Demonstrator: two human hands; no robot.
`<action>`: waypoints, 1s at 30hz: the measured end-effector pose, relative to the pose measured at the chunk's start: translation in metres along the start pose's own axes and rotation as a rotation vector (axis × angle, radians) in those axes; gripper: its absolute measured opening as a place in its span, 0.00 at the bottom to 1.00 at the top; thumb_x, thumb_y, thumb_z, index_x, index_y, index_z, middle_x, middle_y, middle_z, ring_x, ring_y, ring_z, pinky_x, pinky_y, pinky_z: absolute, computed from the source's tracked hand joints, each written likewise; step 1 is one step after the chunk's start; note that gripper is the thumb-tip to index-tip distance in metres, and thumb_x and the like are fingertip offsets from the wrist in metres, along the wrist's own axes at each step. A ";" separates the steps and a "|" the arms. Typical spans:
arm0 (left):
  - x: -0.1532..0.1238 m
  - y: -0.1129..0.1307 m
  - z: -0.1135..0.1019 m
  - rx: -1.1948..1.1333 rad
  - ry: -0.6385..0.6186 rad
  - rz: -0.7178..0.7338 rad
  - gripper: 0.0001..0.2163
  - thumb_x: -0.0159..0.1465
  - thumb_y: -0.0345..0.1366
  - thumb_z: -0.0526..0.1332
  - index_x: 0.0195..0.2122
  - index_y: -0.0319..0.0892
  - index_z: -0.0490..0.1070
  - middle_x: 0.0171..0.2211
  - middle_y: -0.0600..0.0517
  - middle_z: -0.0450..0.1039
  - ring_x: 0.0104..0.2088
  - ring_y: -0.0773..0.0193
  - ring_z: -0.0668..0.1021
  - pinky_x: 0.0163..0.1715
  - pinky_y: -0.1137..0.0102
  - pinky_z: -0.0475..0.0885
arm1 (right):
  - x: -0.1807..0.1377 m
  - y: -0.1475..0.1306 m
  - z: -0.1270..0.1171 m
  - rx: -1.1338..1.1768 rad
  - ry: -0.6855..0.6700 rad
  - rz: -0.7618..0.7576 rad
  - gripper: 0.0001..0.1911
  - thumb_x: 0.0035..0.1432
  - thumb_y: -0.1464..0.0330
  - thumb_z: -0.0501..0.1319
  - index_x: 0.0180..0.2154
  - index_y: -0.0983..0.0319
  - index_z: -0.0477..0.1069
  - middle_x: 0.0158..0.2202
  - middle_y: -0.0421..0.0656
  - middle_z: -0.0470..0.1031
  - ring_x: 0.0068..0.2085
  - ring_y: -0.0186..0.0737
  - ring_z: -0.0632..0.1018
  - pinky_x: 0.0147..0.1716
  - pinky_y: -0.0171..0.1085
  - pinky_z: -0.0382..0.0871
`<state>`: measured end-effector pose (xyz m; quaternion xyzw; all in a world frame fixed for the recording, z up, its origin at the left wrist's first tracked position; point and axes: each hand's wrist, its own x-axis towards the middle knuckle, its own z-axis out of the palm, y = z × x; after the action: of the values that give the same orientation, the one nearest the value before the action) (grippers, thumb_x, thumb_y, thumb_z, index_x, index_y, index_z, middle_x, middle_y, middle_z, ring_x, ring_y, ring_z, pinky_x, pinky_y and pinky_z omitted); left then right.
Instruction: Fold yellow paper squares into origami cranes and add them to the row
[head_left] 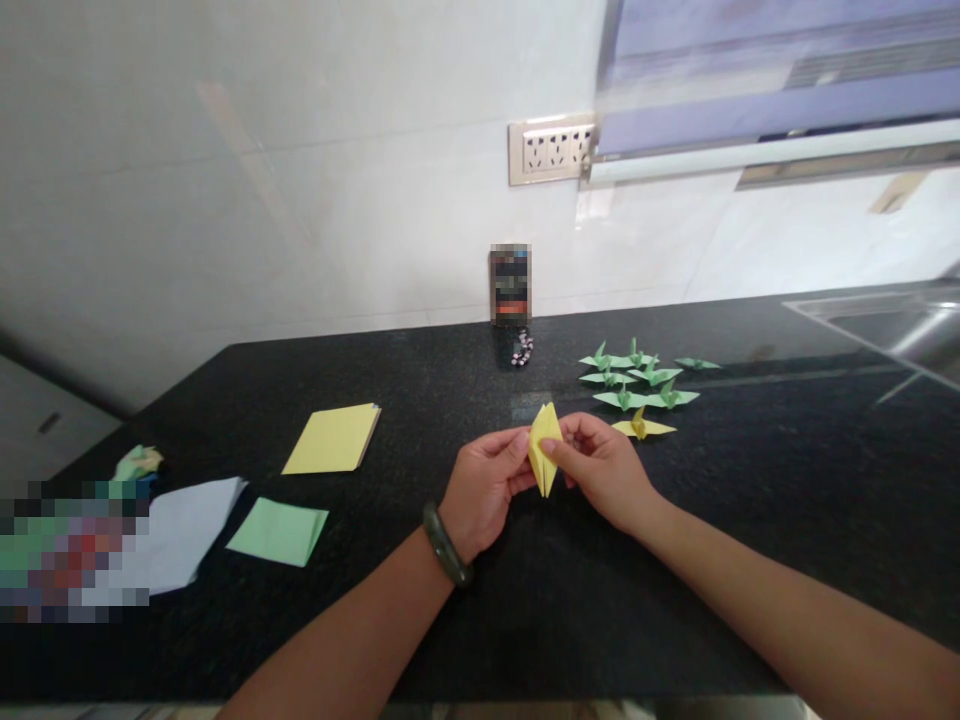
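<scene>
Between my two hands is a yellow folded paper (545,462), a narrow diamond with a slit up its lower half. My left hand (487,485), with a dark bangle at the wrist, pinches its left edge between thumb and fingers. From the right, my right hand (607,465) grips it with the thumb flat on the front face; its fingers are partly hidden behind the paper. Just past my right hand sits a yellow paper crane (640,427). Several green paper cranes (622,398) stand in loose rows behind it.
Left on the black countertop (420,640) lie a yellow paper stack (330,440), a green sheet (279,532), white paper (191,530) and crumpled scraps (137,462). A phone-like object (511,285) leans on the wall behind a beaded strap (522,350). A sink (892,320) is far right.
</scene>
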<state>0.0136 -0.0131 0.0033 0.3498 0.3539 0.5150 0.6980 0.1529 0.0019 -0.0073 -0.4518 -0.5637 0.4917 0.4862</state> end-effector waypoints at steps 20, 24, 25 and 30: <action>0.001 -0.011 0.000 0.215 0.202 0.188 0.11 0.51 0.39 0.65 0.30 0.35 0.75 0.24 0.50 0.75 0.24 0.67 0.75 0.28 0.70 0.72 | -0.003 -0.004 0.006 0.020 -0.006 0.048 0.13 0.44 0.62 0.65 0.25 0.62 0.64 0.16 0.33 0.63 0.16 0.27 0.61 0.15 0.29 0.54; 0.003 -0.012 0.000 0.277 0.239 0.221 0.09 0.50 0.39 0.66 0.27 0.37 0.76 0.23 0.51 0.75 0.23 0.68 0.74 0.26 0.71 0.71 | -0.004 -0.003 0.007 0.016 -0.007 0.023 0.13 0.44 0.62 0.65 0.23 0.62 0.63 0.16 0.33 0.63 0.17 0.27 0.61 0.15 0.29 0.54; 0.003 -0.012 0.000 0.272 0.238 0.219 0.09 0.50 0.38 0.66 0.27 0.37 0.76 0.23 0.51 0.75 0.23 0.68 0.74 0.26 0.72 0.70 | -0.004 -0.002 0.006 0.007 -0.012 0.012 0.13 0.44 0.62 0.65 0.23 0.62 0.64 0.16 0.33 0.62 0.17 0.27 0.61 0.15 0.29 0.54; 0.003 -0.010 -0.003 0.270 0.260 0.217 0.08 0.49 0.38 0.66 0.26 0.37 0.75 0.22 0.52 0.74 0.22 0.69 0.73 0.25 0.72 0.69 | -0.004 0.000 0.004 -0.003 -0.079 -0.021 0.12 0.48 0.61 0.63 0.27 0.63 0.67 0.19 0.36 0.66 0.18 0.28 0.65 0.16 0.30 0.59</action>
<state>0.0164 -0.0123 -0.0067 0.4069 0.4670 0.5757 0.5338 0.1490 -0.0027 -0.0083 -0.4267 -0.5879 0.5030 0.4683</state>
